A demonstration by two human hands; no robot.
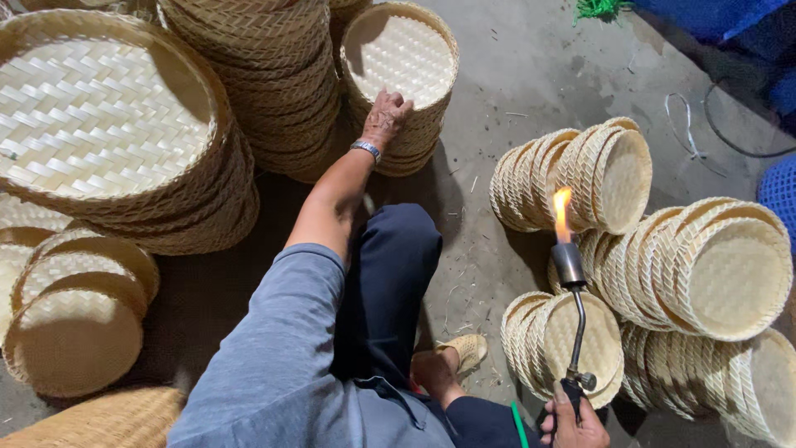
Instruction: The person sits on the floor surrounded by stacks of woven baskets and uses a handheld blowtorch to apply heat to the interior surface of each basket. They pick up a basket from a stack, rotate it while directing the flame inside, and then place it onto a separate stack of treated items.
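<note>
My left hand [385,116] reaches forward and rests its fingers on the rim of the top woven bamboo tray of a stack [400,62] at the upper middle; a metal bracelet circles the wrist. At the bottom right, my right hand [572,423] grips the handle of a gas torch [572,323]. The torch's thin metal neck points upward and a yellow flame [561,211] burns at its nozzle. The flame stands just in front of rows of small round woven trays [609,174] set on edge.
Large woven trays [99,116] are stacked at the left, with a tall stack [278,75] beside them. More small trays [730,274] lean in rows at the right and lie at the lower left [75,332]. My legs and sandalled foot [460,353] sit on the concrete floor.
</note>
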